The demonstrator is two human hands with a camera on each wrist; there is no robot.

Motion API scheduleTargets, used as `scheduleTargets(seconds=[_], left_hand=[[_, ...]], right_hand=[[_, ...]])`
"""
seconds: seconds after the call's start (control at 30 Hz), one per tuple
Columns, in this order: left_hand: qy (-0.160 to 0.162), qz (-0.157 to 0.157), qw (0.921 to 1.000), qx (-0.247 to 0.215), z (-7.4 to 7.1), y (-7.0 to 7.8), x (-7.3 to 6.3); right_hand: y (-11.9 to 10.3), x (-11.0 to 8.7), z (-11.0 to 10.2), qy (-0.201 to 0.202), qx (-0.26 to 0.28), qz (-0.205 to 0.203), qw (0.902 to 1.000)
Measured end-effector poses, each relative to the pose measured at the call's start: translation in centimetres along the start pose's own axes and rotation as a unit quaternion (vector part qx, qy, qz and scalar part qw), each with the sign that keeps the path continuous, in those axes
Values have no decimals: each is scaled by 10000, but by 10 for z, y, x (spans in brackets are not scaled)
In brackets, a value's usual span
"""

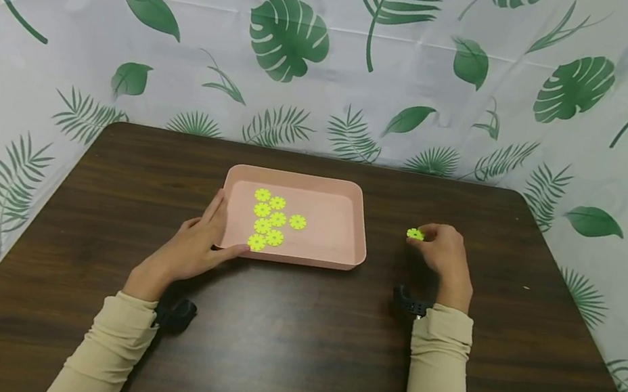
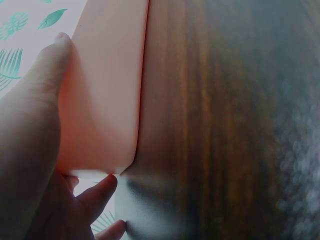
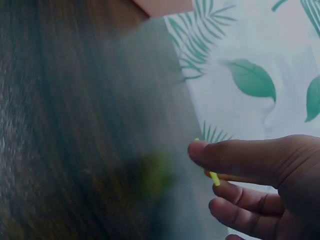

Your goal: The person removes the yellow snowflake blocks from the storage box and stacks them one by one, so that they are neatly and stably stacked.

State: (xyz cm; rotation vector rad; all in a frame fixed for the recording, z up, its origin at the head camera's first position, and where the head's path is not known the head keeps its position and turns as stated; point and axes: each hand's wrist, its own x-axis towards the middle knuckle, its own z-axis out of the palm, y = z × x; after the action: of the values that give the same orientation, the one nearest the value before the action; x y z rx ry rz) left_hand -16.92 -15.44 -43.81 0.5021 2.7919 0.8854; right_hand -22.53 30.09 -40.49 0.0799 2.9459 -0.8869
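Observation:
A shallow pink tray (image 1: 333, 230) lies on the table, its left part bearing several yellow-green flower-shaped discs (image 1: 277, 219), with a single disc (image 1: 297, 222) a little to their right. My left hand (image 1: 184, 251) grips the tray's near left corner, thumb over the front rim and fingers along the left side. In the left wrist view the tray wall (image 2: 107, 95) sits between thumb and fingers. To the right of the tray, my right hand (image 1: 446, 250) pinches another yellow-green flower-shaped disc (image 1: 414, 234) between thumb and fingers. The right wrist view shows this disc (image 3: 215, 178) edge-on.
Both hands work over a dark wooden table (image 1: 292, 336). Behind it hangs a white cloth (image 1: 185, 73) printed with green leaves. Black wrist devices (image 1: 178, 316) sit at both cuffs. A blurred yellow-green reflection (image 3: 154, 175) shows on the tabletop in the right wrist view.

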Motion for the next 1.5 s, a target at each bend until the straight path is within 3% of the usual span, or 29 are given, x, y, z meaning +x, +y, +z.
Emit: scheduleTargets(seconds=[0.4, 1.13, 1.33, 1.5], left_hand=[[24, 6, 10000, 28, 0, 0, 1], [-10, 3, 10000, -3, 2, 0, 2], [6, 33, 10000, -39, 1, 0, 2], [20, 23, 10000, -18, 2, -1, 1]], right_hand=[[14, 1, 2, -272, 111, 53, 9996], [15, 1, 3, -469, 462, 501, 9966], [16, 2, 2, -519, 277, 284, 9979], [9, -2, -2, -145, 273, -72, 9995]])
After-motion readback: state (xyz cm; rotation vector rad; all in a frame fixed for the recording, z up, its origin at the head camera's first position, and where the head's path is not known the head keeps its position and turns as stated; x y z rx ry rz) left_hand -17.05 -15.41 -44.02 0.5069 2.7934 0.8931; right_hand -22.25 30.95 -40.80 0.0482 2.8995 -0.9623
